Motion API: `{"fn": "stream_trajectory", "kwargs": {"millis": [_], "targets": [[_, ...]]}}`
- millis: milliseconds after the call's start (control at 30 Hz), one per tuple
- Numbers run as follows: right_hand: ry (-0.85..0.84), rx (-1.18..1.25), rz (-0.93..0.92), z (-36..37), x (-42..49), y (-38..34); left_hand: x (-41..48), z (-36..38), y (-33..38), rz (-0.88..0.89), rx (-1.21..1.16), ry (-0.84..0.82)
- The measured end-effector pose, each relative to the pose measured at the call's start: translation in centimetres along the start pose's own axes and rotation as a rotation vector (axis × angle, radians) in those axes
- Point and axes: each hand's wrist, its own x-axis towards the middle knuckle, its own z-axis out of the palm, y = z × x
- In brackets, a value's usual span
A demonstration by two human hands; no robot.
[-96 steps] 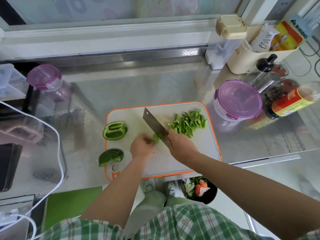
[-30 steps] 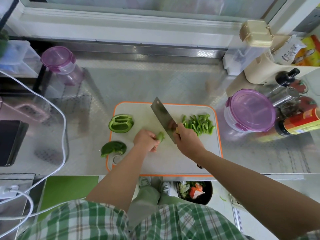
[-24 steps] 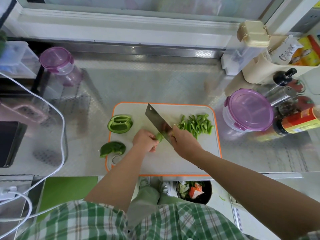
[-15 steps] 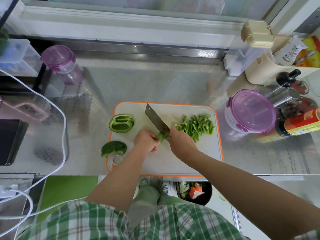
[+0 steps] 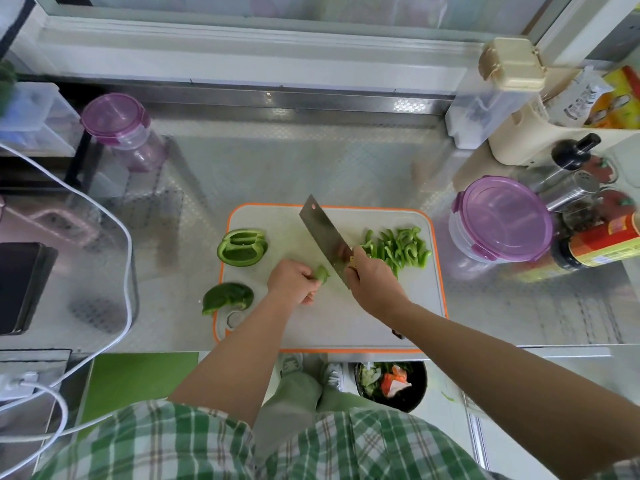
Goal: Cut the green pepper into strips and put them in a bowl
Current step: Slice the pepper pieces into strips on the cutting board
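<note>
**Slicing step: pepper piece under the knife, centre of frame.**
The left hand (image 5: 292, 280) pinches a small pepper piece (image 5: 321, 273) on the cutting board (image 5: 346, 323). The right hand (image 5: 372, 282) is clamped on the knife (image 5: 323, 237), with the blade just right of the piece. Cut strips (image 5: 398, 249) lie at the board's right, and a pepper half (image 5: 242, 247) and a chunk (image 5: 227, 297) wait at its left. The next move is probably a thin cut with fingertips tucked back; filling the bowl looks far off.
</note>
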Motion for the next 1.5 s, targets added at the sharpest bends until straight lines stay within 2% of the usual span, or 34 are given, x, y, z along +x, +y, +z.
{"fn": "stream_trajectory", "kwargs": {"millis": [167,500,700,900,1133,1500], "targets": [[-0.057,-0.059,-0.042,-0.2,0.0,-0.2,0.0,0.0,0.2,-0.010,-0.001,-0.020],[-0.138,-0.115,0.011,0.0,0.8,-1.2,0.5,0.0,0.0,-0.011,0.006,-0.028],[-0.092,-0.150,0.038,1.3,0.3,-1.4,0.7,0.0,-0.3,-0.011,-0.019,-0.016],[-0.044,-0.028,0.135,1.1,0.9,-1.8,0.7,0.0,-0.4,-0.004,-0.019,-0.026],[-0.088,-0.022,0.010,-0.8,0.0,-1.1,0.8,-0.2,-0.5,0.023,0.008,-0.028],[-0.103,-0.072,-0.006,0.0,0.2,-0.2,0.7,-0.1,-0.2,-0.012,-0.013,-0.033]]}}
